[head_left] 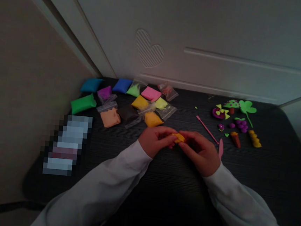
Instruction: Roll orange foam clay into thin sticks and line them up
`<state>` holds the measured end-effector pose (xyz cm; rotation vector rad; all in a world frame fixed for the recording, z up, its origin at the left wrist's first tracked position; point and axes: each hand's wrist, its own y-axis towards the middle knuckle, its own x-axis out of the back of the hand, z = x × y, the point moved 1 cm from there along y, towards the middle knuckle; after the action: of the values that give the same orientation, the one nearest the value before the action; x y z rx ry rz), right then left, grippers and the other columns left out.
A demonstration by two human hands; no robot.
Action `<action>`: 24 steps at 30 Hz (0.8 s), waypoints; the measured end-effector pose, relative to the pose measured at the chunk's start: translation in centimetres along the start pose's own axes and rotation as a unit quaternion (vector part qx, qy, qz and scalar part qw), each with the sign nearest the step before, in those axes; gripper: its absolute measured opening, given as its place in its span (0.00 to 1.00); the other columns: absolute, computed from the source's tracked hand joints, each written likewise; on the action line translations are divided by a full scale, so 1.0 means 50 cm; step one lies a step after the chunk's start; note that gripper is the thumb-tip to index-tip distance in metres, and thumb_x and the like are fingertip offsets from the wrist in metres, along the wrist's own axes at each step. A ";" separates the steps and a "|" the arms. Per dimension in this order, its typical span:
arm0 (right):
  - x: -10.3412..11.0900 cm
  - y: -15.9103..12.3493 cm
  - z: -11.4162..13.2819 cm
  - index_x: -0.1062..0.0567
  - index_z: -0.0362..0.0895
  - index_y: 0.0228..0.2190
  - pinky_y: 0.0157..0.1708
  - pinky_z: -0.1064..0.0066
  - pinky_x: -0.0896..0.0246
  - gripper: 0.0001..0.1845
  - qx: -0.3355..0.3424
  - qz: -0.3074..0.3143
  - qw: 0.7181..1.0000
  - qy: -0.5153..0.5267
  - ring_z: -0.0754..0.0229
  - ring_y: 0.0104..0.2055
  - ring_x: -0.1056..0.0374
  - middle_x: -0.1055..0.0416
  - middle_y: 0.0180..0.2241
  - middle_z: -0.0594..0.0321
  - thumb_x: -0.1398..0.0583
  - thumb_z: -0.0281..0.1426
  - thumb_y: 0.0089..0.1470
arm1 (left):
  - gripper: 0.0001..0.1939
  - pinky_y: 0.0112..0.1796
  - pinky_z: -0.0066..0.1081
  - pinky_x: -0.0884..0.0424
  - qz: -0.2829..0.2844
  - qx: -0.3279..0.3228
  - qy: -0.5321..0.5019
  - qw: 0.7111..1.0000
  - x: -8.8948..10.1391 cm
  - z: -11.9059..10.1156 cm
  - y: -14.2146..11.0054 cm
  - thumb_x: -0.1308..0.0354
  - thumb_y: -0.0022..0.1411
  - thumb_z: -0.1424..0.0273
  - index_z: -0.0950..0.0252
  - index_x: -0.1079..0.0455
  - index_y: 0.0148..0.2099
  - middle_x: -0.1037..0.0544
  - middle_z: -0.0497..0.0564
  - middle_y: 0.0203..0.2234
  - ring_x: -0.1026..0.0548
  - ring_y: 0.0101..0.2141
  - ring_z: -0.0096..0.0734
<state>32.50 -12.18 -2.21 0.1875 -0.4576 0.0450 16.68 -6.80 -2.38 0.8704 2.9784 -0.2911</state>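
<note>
Between my fingertips sits a small lump of orange-yellow modelling clay (pixel 179 138), held above the dark table (pixel 160 184). My left hand (pixel 155 138) pinches its left side with thumb and fingers. From the other side, my right hand (pixel 201 151) is closed on the same lump. An open bag of orange clay (pixel 153 120) lies just beyond my left hand. To the right of my right hand are a pink clay knife (pixel 220 148) and a thin pink modelling stick (pixel 207 130). The fingers partly hide the lump, so its full shape does not show.
Bags of coloured clay, among them green (pixel 83 104), blue (pixel 122 85) and peach (pixel 110 118), spread over the back left. A blurred-out flat object (pixel 68 144) lies at left. Finished clay pieces stand at right, including purple grapes (pixel 241 125), a green clover (pixel 248 107) and a yellow twist (pixel 255 139).
</note>
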 end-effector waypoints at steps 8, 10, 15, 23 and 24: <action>0.016 0.006 0.006 0.30 0.44 0.37 0.35 0.68 0.36 0.11 0.123 0.003 0.981 -0.153 0.62 0.35 0.34 0.30 0.33 0.59 0.42 0.30 0.49 | 0.16 0.25 0.22 0.29 0.053 0.081 -0.154 0.983 -0.007 0.010 0.008 0.35 0.40 0.75 0.70 0.33 0.34 0.23 0.47 0.25 0.27 0.23 0.21; 0.014 0.005 0.007 0.30 0.44 0.36 0.32 0.70 0.36 0.10 0.124 0.005 0.980 -0.155 0.63 0.33 0.34 0.30 0.31 0.60 0.42 0.29 0.49 | 0.19 0.26 0.22 0.29 0.059 0.091 -0.169 0.980 -0.008 0.012 0.008 0.34 0.35 0.78 0.70 0.34 0.33 0.23 0.47 0.25 0.27 0.23 0.21; 0.012 0.002 0.015 0.31 0.44 0.37 0.33 0.70 0.36 0.09 0.127 0.001 0.981 -0.144 0.63 0.34 0.35 0.30 0.32 0.60 0.43 0.28 0.50 | 0.15 0.23 0.23 0.30 0.049 0.091 -0.150 0.983 -0.008 0.009 0.009 0.35 0.39 0.74 0.71 0.34 0.31 0.24 0.46 0.21 0.28 0.19 0.21; 0.004 -0.002 0.013 0.32 0.44 0.38 0.37 0.67 0.35 0.11 0.190 -0.031 0.963 -0.189 0.61 0.37 0.33 0.30 0.33 0.59 0.44 0.26 0.49 | 0.12 0.21 0.21 0.32 0.044 0.062 -0.141 0.987 -0.007 0.017 0.010 0.37 0.44 0.71 0.70 0.37 0.29 0.26 0.45 0.18 0.29 0.18 0.19; 0.004 -0.002 0.013 0.32 0.44 0.38 0.37 0.67 0.35 0.11 0.187 -0.032 0.963 -0.191 0.61 0.36 0.33 0.30 0.33 0.59 0.44 0.26 0.50 | 0.12 0.21 0.21 0.33 0.043 0.063 -0.140 0.987 -0.008 0.018 0.010 0.37 0.43 0.71 0.69 0.37 0.29 0.26 0.45 0.19 0.29 0.18 0.19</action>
<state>32.39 -12.41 -1.60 0.5891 -0.8284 0.0318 17.26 -6.75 -3.30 0.8847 2.6801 -0.5547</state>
